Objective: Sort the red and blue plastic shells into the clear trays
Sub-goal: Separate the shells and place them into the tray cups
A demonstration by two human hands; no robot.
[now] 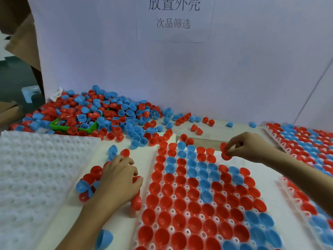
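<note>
A clear tray (281, 199) in the middle holds many red and blue shells in its cups. My right hand (246, 146) hovers over the tray's far right corner and pinches red shells (225, 153) in its fingertips. My left hand (119, 179) rests on a small cluster of loose shells (90, 179) just left of the tray, fingers curled around a red shell (136, 179). A big heap of loose red and blue shells (100, 114) lies at the back left.
An unfilled white tray (32, 174) lies at the left. A filled tray (310, 141) sits at the far right, another (306, 204) at the near right. A green bin (72, 128) is buried in the heap. A white wall with a printed sign (173, 15) stands behind.
</note>
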